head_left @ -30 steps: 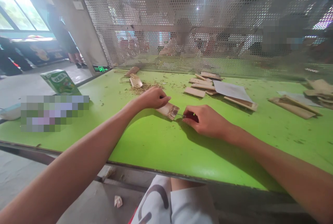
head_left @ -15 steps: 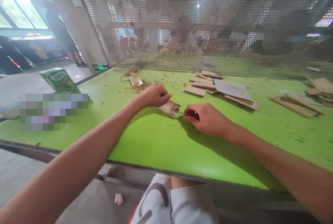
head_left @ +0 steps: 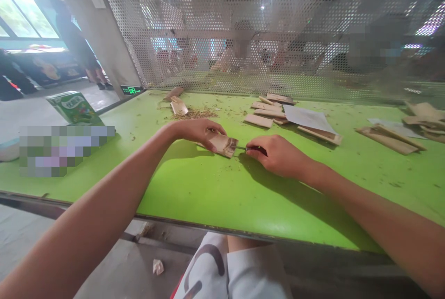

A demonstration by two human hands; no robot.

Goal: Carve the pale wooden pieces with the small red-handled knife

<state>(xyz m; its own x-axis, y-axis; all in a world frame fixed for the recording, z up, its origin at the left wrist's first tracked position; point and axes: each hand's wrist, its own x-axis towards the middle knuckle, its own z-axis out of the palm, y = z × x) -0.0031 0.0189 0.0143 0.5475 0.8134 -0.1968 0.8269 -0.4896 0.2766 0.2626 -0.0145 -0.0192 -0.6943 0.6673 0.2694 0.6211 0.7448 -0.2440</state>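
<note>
Right now, your left hand [head_left: 200, 133] has its fingers parted around the carved wooden piece [head_left: 222, 144] on the green table [head_left: 215, 197], while your right hand [head_left: 274, 154] curls its fingers closed on a thin tool [head_left: 240, 148] beside the piece's banded end.

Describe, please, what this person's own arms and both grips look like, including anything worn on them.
The left grip and right grip are bare, with no gloves or rings visible. The left forearm and right forearm show no sleeve, watch or band within view.
</note>
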